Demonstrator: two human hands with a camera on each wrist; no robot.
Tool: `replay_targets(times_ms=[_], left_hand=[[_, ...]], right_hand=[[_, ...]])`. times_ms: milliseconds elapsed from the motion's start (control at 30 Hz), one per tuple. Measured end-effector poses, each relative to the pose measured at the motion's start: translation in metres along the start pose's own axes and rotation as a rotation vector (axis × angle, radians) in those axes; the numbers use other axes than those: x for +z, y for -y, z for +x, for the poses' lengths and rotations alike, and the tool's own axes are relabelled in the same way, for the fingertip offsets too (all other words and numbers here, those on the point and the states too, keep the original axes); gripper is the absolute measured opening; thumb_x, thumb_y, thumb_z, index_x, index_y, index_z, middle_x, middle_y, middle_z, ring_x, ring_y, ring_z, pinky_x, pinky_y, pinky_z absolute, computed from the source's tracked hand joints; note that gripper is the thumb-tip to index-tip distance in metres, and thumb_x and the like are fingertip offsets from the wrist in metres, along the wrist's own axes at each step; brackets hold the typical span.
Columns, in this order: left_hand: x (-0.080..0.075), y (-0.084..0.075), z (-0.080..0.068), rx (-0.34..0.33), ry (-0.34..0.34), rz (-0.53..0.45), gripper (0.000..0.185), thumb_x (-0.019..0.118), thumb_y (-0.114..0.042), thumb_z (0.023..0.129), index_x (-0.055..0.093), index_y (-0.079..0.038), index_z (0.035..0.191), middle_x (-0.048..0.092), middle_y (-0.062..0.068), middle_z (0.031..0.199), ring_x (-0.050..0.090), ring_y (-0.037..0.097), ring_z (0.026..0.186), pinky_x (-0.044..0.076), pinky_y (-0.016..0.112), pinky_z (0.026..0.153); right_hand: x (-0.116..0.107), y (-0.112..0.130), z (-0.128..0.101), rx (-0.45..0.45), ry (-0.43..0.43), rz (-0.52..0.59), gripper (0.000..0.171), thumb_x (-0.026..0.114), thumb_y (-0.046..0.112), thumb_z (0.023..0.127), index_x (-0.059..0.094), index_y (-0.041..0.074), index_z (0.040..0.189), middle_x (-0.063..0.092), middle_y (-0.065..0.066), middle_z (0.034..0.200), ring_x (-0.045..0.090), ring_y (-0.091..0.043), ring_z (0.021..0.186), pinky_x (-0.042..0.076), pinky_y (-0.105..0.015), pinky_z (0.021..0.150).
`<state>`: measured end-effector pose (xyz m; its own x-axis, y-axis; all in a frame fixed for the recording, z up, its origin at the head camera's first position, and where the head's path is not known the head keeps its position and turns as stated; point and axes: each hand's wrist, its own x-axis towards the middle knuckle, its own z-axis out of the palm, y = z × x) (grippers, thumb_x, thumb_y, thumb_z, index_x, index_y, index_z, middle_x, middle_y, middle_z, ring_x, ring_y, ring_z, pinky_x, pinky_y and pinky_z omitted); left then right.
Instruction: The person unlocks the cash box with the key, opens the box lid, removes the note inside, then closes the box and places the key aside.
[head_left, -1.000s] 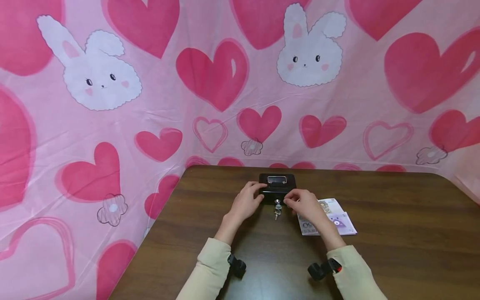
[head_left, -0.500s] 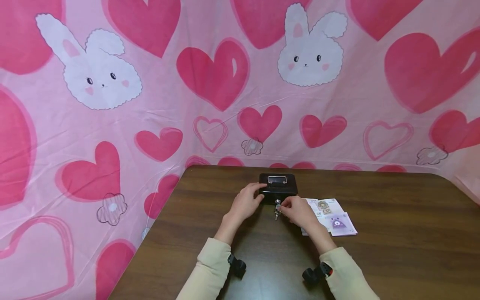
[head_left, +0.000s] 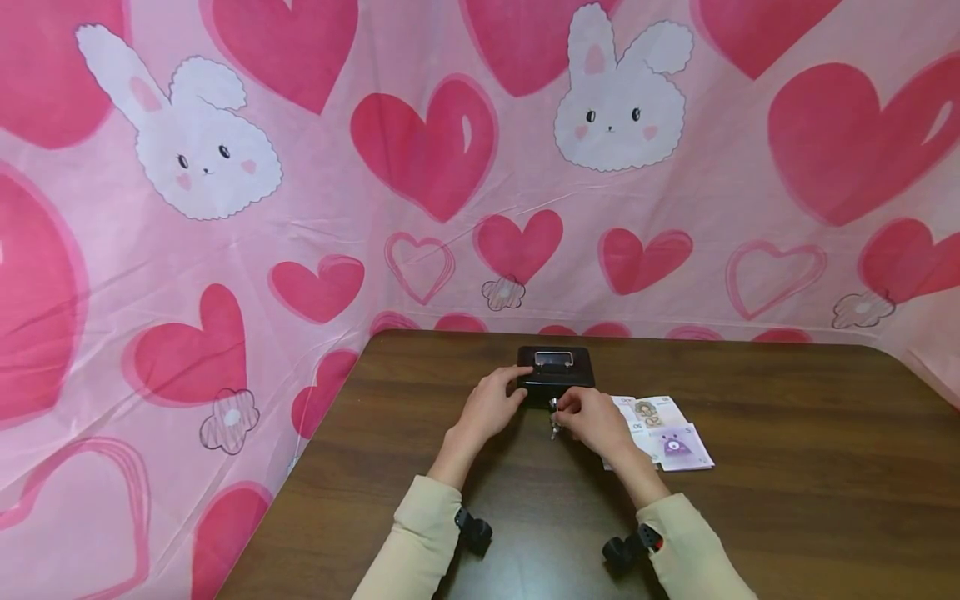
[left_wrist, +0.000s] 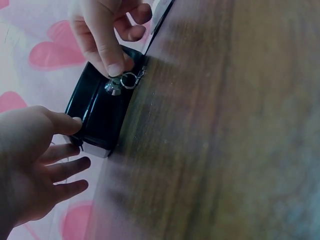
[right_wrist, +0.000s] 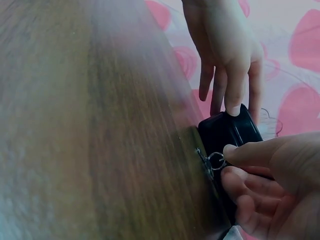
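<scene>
Cash box: small black cash box [head_left: 556, 372] sat on the table [head_left: 787, 467] just above frame centre in the head view, close to the table's far edge; lid down, metal carry handle [head_left: 554, 359] lying flat on top.
Key: key [left_wrist: 114, 86] seated in the lock on the box's near face; a key ring [left_wrist: 129, 80] with a second key hung from it toward the table surface.
Right grip: right hand [head_left: 594, 421] sat at the near face of the box, thumb and forefinger closed together, pinching the key at the lock; other fingers curled below, per the right wrist view [right_wrist: 272, 175].
Left grip: left hand [head_left: 489, 406] rested against the box's left end, fingers straight and slightly spread, fingertips [right_wrist: 232, 107] pressed on the upper edge of the box; nothing enclosed.
Thing relative to grips: box lay between the two hands, touching both; key directly inside the right pinch, box body just beyond it.
Banknotes: banknotes [head_left: 663, 433] lay flat on the table just right of the right hand, partly covered by the wrist.
Edges: far table edge just behind the box, meeting the pink heart-and-rabbit cloth [head_left: 420, 167]; left table edge ran diagonally toward lower left of frame.
Open room: bare wood stretched wide to the right of the banknotes and toward the lower frame between the sleeves; little room behind the box.
</scene>
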<state>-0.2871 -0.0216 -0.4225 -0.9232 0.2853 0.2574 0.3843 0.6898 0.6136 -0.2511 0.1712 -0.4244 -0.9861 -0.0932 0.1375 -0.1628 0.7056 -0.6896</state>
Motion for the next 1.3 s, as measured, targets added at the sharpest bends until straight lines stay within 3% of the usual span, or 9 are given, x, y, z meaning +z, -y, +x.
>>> replay_targets(times_ms=[167, 367, 700, 867, 1300], left_hand=[[-0.001, 0.000, 0.000, -0.005, 0.001, 0.010, 0.039, 0.063, -0.019, 0.098, 0.062, -0.025, 0.136, 0.063, 0.007, 0.136, 0.062, 0.023, 0.117, 0.050, 0.046, 0.101], [-0.001, 0.001, 0.000, -0.013, 0.010, 0.014, 0.039, 0.062, -0.020, 0.098, 0.062, -0.026, 0.136, 0.063, 0.005, 0.136, 0.063, 0.021, 0.115, 0.051, 0.045, 0.099], [0.000, -0.001, 0.000, -0.014, 0.009, -0.002, 0.039, 0.062, -0.018, 0.098, 0.062, -0.025, 0.136, 0.064, 0.008, 0.136, 0.063, 0.024, 0.119, 0.050, 0.047, 0.100], [-0.001, -0.002, -0.001, -0.023, 0.002, -0.008, 0.039, 0.061, -0.017, 0.099, 0.062, -0.024, 0.137, 0.062, 0.008, 0.138, 0.061, 0.024, 0.124, 0.048, 0.047, 0.104], [0.001, -0.002, -0.001, -0.033, -0.007, 0.004, 0.039, 0.063, -0.020, 0.098, 0.062, -0.027, 0.137, 0.063, 0.007, 0.137, 0.062, 0.022, 0.122, 0.050, 0.045, 0.102]], right_hand=[[0.002, -0.002, -0.001, 0.027, 0.029, 0.129, 0.018, 0.074, 0.014, 0.087, 0.069, 0.003, 0.100, 0.073, -0.006, 0.083, 0.062, -0.014, 0.049, 0.048, -0.029, 0.042], [0.005, -0.006, 0.001, 0.058, 0.051, 0.273, 0.019, 0.071, 0.008, 0.089, 0.069, 0.000, 0.107, 0.074, -0.011, 0.086, 0.063, -0.015, 0.048, 0.048, -0.030, 0.040], [0.007, -0.009, 0.001, 0.122, 0.059, 0.407, 0.021, 0.069, 0.004, 0.090, 0.070, -0.002, 0.110, 0.075, -0.012, 0.085, 0.068, -0.016, 0.056, 0.045, -0.028, 0.039], [0.008, -0.010, 0.001, 0.126, 0.068, 0.426, 0.023, 0.068, 0.005, 0.090, 0.071, -0.002, 0.111, 0.074, -0.010, 0.085, 0.069, -0.016, 0.057, 0.044, -0.027, 0.039], [0.009, -0.014, 0.002, 0.117, 0.055, 0.427, 0.022, 0.070, 0.005, 0.088, 0.071, -0.001, 0.109, 0.071, -0.008, 0.078, 0.052, -0.014, 0.056, 0.042, -0.025, 0.041]])
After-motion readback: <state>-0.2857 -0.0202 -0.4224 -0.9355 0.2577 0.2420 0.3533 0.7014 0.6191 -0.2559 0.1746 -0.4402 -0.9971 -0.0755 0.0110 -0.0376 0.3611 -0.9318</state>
